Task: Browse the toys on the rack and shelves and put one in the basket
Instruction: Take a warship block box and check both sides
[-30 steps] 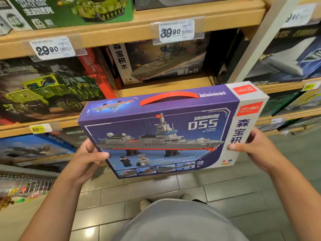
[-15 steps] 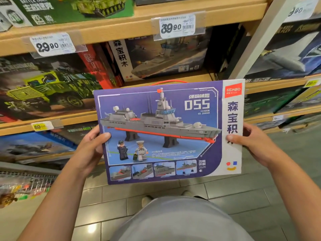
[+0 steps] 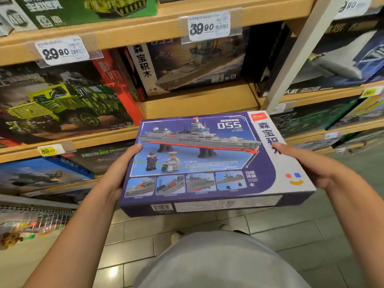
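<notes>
1. The box point(image 3: 199, 161), a purple warship brick set, is held in front of the shelves point(image 3: 199, 104), its printed face tilted up.
2. The left hand point(image 3: 120, 169) grips the box's left edge, thumb on top.
3. The right hand point(image 3: 307, 165) grips the right edge, thumb on the white strip.
4. No basket is in view.

The wooden shelves point(image 3: 199, 104) ahead are packed with toy boxes, leaving little room to reach in. One open gap point(image 3: 199, 94) shows on the middle shelf, in front of the warship box point(image 3: 193, 65) set back there. A pale slanted post point(image 3: 299, 53) crosses the right side. The purple ship box point(image 3: 203, 161), held flat, fills the space just before the shelves. Below it, bare tiled floor point(image 3: 291, 231) lies open.
</notes>
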